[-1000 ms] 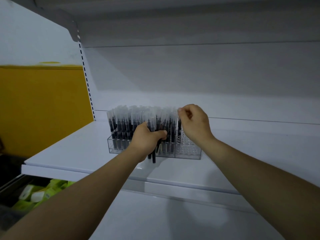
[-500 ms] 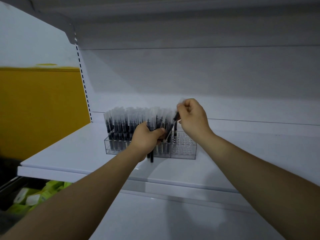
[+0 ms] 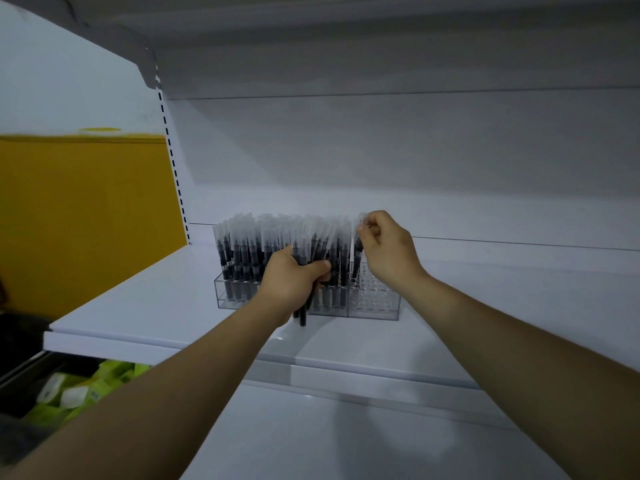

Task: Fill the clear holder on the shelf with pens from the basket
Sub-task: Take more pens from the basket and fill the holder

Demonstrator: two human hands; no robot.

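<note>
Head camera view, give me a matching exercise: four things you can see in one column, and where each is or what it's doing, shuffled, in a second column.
Column one
1. left hand
2. right hand
3. clear holder
4. green packets

Column two
A. below the shelf, at lower left
B. pinches the top of a single pen
C. right end has empty slots
D. grips a bundle of pens

Pairs: 1-D, 2-B, 3-C, 4-A
</note>
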